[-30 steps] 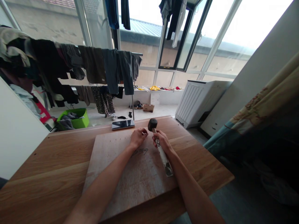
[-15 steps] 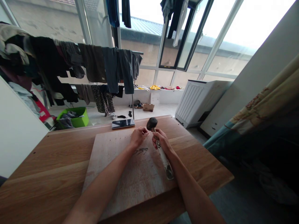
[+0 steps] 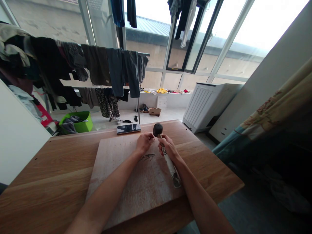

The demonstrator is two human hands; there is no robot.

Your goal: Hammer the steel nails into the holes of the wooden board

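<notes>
My right hand is wrapped round the worn, pale handle of a mallet with a rounded black head. The mallet's head is raised near my left fingertips, and its handle slants down toward my right forearm. My left hand is closed in a pinch over the far part of a pale wooden board. What sits between those fingers is too small to make out. Several thin metal nails lie loose on the board just below my left hand. A row of small dark dots marks the board's far left part.
Under the board is a brown wooden table. A phone lies at its far edge. Beyond stand a clothes rack hung with laundry, a green tub and a white ribbed appliance. A curtain hangs at the right.
The mallet's head has tipped slightly down and to the left. My left hand keeps its pinch in nearly the same place, and the loose nails have not moved.
</notes>
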